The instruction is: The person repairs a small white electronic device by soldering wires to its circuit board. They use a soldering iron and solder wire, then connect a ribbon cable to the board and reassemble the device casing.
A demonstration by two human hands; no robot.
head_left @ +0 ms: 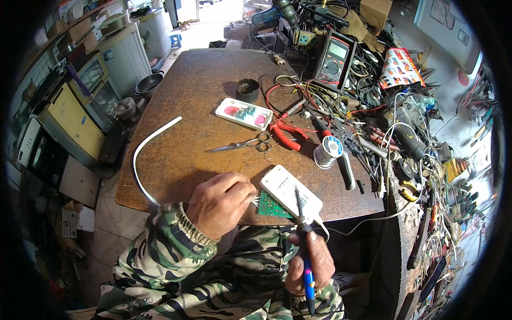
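Note:
My left hand (pixel 221 202) is closed near the table's front edge, its fingers pinched round thin white wires (pixel 255 201). These run to a green circuit board (pixel 273 207), partly covered by a white plastic case (pixel 292 191) with a printed label. In my right hand (pixel 314 264), a soldering iron (pixel 309 280) with a blue and black handle points away from me, its tip over the case in this view. From the case's near corner comes a white cord (pixel 322 226). A length of white cable (pixel 136 160) curves over the table left of my left hand.
Beyond my hands lie scissors (pixel 242 144), red-handled pliers (pixel 285 133), a solder spool (pixel 326 153) and an open white case half (pixel 244 114). A dark round tin (pixel 247 90) stands farther back. Tangled cables, tools and a multimeter (pixel 335 58) crowd the right side.

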